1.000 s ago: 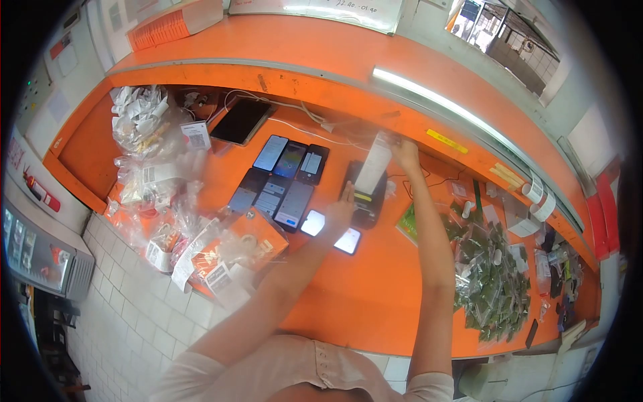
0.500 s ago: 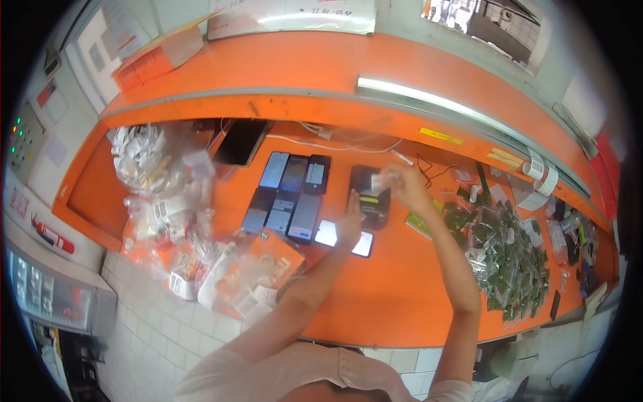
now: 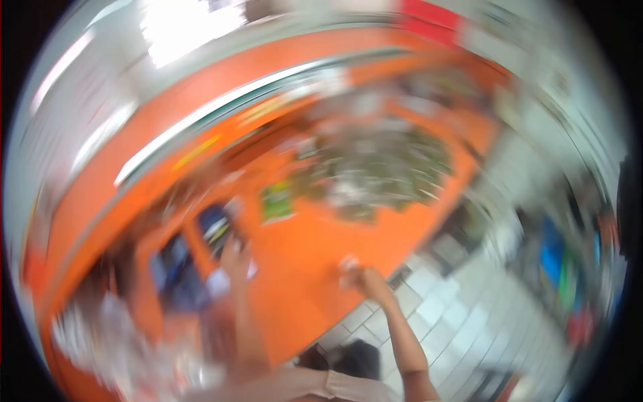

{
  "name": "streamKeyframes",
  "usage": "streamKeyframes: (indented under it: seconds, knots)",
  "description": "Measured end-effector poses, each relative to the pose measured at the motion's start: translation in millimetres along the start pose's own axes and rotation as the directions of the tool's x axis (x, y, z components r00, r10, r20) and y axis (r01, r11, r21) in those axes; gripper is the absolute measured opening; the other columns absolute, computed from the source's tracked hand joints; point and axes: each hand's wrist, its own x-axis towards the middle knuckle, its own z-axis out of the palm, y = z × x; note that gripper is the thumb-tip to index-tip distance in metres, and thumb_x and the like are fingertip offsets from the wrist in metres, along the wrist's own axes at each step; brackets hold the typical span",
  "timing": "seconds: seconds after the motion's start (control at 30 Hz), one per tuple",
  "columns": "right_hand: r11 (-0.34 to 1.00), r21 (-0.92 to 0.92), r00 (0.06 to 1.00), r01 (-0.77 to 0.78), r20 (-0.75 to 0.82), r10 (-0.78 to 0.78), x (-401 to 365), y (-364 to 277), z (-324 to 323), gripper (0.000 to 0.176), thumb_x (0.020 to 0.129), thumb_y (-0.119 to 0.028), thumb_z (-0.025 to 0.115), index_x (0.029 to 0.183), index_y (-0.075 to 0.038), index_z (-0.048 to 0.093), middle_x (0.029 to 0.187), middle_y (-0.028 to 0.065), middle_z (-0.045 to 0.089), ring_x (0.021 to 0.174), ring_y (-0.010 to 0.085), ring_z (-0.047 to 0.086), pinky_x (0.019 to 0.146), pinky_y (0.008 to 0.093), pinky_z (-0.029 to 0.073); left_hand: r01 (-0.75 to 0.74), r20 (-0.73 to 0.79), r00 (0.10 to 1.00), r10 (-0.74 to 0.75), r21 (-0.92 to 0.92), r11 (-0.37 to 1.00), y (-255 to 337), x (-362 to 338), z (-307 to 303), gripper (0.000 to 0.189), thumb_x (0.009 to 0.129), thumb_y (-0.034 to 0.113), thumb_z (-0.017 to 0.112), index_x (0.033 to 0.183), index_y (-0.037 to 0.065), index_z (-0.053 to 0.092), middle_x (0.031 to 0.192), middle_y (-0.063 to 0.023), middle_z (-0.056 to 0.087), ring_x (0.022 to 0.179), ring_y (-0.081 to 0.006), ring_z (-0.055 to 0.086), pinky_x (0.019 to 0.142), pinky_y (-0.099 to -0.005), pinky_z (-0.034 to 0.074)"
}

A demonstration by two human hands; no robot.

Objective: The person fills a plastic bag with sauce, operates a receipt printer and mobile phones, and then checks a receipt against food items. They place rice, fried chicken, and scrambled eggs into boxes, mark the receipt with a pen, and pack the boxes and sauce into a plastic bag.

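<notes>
White slip [image 3: 347,263] sits at the fingertips of my right hand [image 3: 365,278], pinched as far as blur shows, over the near part of the orange counter [image 3: 295,288]. Half a second ago that hand was above the dark device [image 3: 216,226]; now they're well apart, so I read the slip as free of it. Left hand [image 3: 234,258] just beside the device; blurred, can't tell its fingers' state.

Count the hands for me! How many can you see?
2. The left hand is beside the dark device. The right hand, with a small whitish thing, is near the front edge of the orange counter. Blur could hide others.
</notes>
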Motion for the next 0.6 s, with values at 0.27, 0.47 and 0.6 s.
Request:
streamKeyframes:
  seconds: [0.27,0.47,0.6]
  knots:
    - [0.887,0.021,0.694,-0.462,-0.614,0.376,-383.4,-74.6,-93.0,0.013,0.082,-0.014,0.053,0.091,-0.006,0.05,0.069,0.0175,0.058,0.064,0.0342,0.057,0.055,0.0387,0.042,0.048,0.6,-0.533,0.596,-0.683,0.729,363.5,-296.3,99.2,0.055,0.065,0.026,0.076,0.11,0.004,0.054,0.087,-0.0094,0.064,0.081,-0.0147,0.059,0.072,-0.0274,0.047]
    - [0.869,0.205,0.093,-0.45,-0.957,0.273,-572.5,-75.8,-184.8,0.013,0.085,-0.019,0.053,0.089,-0.007,0.055,0.07,0.01,0.058,0.062,0.0205,0.056,0.058,0.0304,0.043,0.384,0.42,-0.705,0.572,-0.453,0.805,531.1,-505.8,157.0,0.035,0.071,0.011,0.072,0.099,-0.001,0.057,0.085,-0.008,0.064,0.08,-0.0107,0.059,0.072,-0.0243,0.046]
    - [0.823,0.284,-0.243,-0.493,-0.953,0.183,-643.1,-91.3,-250.8,0.011,0.082,-0.016,0.055,0.088,-0.007,0.057,0.073,0.0114,0.06,0.063,0.0235,0.059,0.057,0.0297,0.045,0.307,0.19,-0.882,0.432,-0.462,0.832,608.8,-571.4,199.2,0.029,0.073,0.011,0.069,0.096,-0.001,0.057,0.081,-0.0055,0.064,0.075,-0.0074,0.058,0.07,-0.0212,0.046]
